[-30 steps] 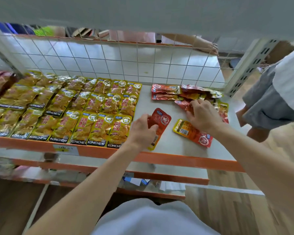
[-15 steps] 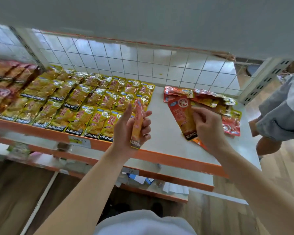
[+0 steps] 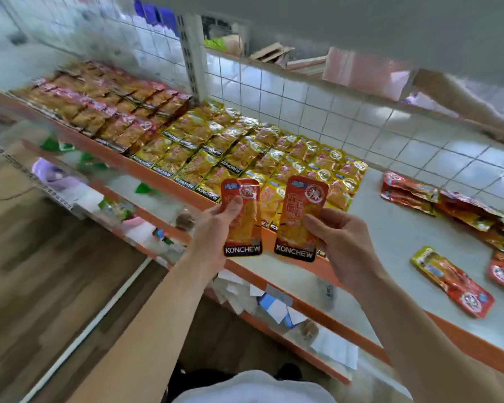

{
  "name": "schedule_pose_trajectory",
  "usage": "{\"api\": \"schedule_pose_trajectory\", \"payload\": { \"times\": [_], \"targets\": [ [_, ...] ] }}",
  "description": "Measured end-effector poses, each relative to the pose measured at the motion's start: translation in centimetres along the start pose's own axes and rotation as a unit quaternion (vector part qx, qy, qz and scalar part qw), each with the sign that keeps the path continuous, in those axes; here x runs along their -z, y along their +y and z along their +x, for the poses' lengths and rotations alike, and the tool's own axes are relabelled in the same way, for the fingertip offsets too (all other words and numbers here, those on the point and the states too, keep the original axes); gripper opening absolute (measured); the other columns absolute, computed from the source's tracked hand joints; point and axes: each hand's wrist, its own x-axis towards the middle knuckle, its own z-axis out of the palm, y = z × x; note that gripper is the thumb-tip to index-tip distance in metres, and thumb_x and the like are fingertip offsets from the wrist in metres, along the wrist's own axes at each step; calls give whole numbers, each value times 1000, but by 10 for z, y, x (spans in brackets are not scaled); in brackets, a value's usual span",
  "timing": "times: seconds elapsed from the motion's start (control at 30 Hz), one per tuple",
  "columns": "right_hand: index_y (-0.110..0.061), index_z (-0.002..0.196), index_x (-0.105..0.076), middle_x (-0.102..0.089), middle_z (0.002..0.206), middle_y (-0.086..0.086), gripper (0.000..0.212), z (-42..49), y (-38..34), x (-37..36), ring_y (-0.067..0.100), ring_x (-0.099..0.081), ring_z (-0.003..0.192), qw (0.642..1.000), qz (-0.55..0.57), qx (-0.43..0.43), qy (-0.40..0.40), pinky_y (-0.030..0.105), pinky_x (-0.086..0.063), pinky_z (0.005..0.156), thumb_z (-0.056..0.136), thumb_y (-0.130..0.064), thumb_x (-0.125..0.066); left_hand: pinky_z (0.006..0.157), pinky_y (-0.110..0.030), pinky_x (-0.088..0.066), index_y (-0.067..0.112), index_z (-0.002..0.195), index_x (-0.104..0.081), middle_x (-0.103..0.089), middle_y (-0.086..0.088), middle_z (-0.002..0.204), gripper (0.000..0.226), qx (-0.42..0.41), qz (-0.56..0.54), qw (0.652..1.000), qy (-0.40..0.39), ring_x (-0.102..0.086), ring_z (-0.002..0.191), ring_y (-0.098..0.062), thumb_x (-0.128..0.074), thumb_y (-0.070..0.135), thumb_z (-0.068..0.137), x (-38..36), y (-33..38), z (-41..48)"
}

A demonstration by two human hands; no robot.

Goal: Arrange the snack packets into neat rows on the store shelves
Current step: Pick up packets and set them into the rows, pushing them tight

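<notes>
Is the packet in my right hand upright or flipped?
Upright: the packet in the right hand shows KONCHEW reading correctly at its bottom.

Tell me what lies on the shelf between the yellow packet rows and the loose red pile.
Nothing: the head view shows only bare grey shelf between the yellow rows and the loose pile.

Bright, even light is falling on the shelf point(image 3: 390, 228), casting faint shadows. Glare is glinting off the yellow packets point(image 3: 245, 152). Motion blur is smearing the left side and grid point(image 3: 99, 33); the lens is bending edges. The 2 raised packets point(image 3: 298, 216) are showing sharp.
</notes>
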Motion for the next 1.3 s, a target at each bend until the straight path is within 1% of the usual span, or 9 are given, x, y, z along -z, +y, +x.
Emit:
{"api": "schedule_pose_trajectory", "payload": {
  "times": [0.13,0.23,0.33,0.4,0.53,0.7,1.0,1.2,1.3],
  "targets": [
    [-8,96,-74,-77,99,10,12,-1,3,-64,25,-74,91,1000,-13,-3,-14,42,-57,86,86,-3,-70,83,-45,-60,19,95,-74,-78,-4,89,16,-40,9,999,21,-75,87,-30,-70,34,92,54,21,1],
    [-10,91,-76,-77,98,9,11,-1,7,-118,25,-74,91,999,-28,0,-38,41,-57,84,86,-3,-70,91,-53,-57,19,103,-73,-78,-7,97,17,-53,1,998,29,-74,93,-31,-71,32,92,105,38,2],
    [-9,89,-75,-78,91,6,8,0,13,-174,19,-74,82,998,-34,4,-46,30,-58,72,85,-3,-71,98,-57,-53,15,108,-73,-76,-12,106,16,-69,-22,997,22,-72,101,-34,-69,16,92,158,56,6],
    [-9,89,-74,-77,86,3,7,0,22,-209,17,-74,79,998,-43,4,-48,27,-57,68,84,-4,-73,98,-57,-52,14,107,-74,-75,-13,108,17,-83,-23,996,16,-71,103,-34,-68,9,92,193,68,6],
    [-10,90,-73,-77,89,6,22,-1,37,-278,21,-74,82,997,-55,12,-54,36,-57,77,71,-16,-82,95,-53,-55,12,109,-73,-77,-9,105,18,-117,-5,992,47,-73,99,-30,-70,9,91,262,91,5],
    [-7,90,-69,-76,79,0,30,-8,41,-351,15,-74,74,998,-3,8,-62,27,-57,63,63,-16,-79,93,-53,-57,13,107,-74,-78,-7,99,19,-136,13,987,90,-75,92,-28,-74,10,88,335,117,10],
    [-6,94,-69,-76,78,0,12,-3,34,-414,12,-73,67,997,23,3,-76,22,-55,50,83,-6,-72,90,-45,-58,17,107,-74,-78,-2,100,17,-157,48,984,66,-75,93,-23,-72,12,90,383,151,22],
    [-7,91,-71,-77,82,2,7,22,35,-445,14,-73,74,997,29,15,-75,20,-56,60,85,-4,-72,84,-37,-60,17,109,-69,-77,-1,100,18,-174,57,979,92,-74,93,-19,-73,16,91,401,173,50],
    [-4,93,-71,-76,83,4,10,42,41,-463,18,-73,77,998,20,21,-56,28,-59,68,83,-6,-74,82,-37,-60,18,107,-67,-75,-3,100,19,-174,63,976,112,-74,93,-21,-75,17,89,413,182,70]
  ]
}}
